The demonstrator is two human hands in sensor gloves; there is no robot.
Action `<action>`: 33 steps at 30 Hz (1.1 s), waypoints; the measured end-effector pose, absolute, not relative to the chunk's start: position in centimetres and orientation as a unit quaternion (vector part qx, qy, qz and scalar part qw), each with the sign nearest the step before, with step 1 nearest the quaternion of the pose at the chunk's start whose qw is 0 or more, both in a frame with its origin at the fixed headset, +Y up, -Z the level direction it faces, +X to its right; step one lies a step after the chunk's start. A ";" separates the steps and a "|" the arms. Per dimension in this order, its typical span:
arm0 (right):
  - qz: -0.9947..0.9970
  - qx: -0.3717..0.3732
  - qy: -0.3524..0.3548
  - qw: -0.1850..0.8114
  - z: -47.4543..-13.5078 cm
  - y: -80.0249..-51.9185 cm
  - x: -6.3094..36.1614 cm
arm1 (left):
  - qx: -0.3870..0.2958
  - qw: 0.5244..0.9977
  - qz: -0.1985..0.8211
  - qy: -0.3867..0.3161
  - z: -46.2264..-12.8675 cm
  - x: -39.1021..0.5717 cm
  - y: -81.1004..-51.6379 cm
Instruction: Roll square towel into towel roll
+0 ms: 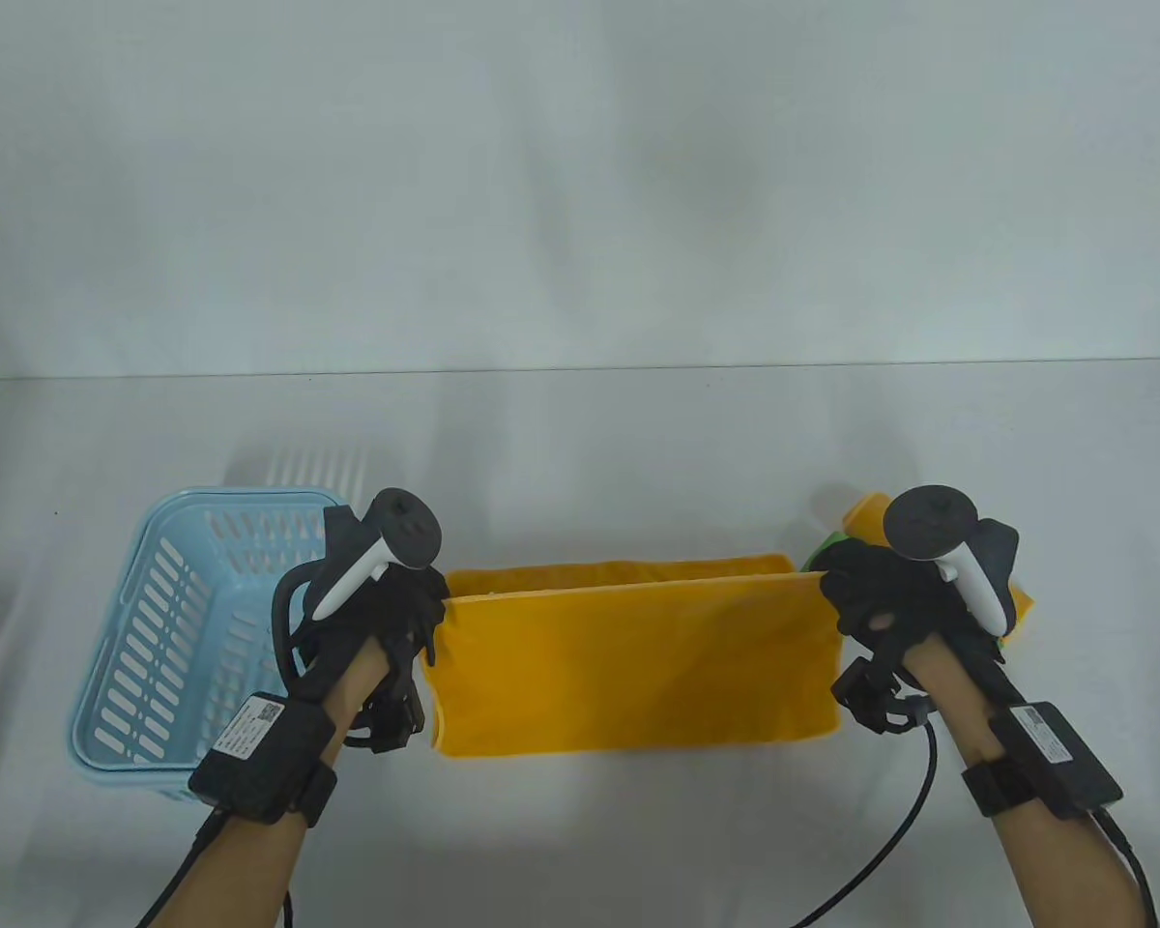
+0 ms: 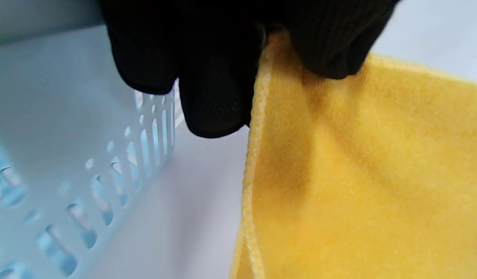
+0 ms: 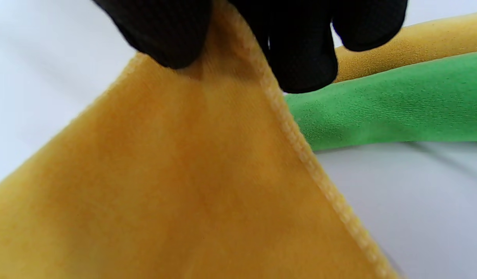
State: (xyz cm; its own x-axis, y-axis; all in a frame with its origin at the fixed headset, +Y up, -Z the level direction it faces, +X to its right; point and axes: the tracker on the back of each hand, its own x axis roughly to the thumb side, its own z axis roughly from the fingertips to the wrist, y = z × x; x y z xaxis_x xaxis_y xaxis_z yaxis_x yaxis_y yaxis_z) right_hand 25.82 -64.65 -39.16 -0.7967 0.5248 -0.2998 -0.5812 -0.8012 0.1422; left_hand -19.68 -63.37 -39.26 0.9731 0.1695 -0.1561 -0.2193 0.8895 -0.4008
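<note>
The yellow towel [image 1: 638,667] is the landmark here: it lies on the white surface [image 1: 580,435] with its near half lifted and stretched between two gloved hands. The left hand [image 1: 387,609] pinches the towel's left upper corner; in the left wrist view its fingers [image 2: 215,97] curl over the stitched hem, with the cloth hanging below them. The right hand [image 1: 880,599] pinches the towel's right upper corner in the same way; in the right wrist view its fingers [image 3: 300,58] clamp the corner from both sides. Behind the raised edge a second layer of the towel shows along its far side. Just left of the towel stands a light blue slotted basket [image 1: 164,619], close to the left hand. Just right of the towel, behind the right hand, lie a green cloth [image 3: 397,104] and another yellow cloth [image 3: 416,42], touching one another.
</note>
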 end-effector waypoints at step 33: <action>0.968 -0.244 0.045 0.025 -46.4 -71.7 19.6 | -0.197 0.961 0.007 0.194 -47.8 -17.4 -73.4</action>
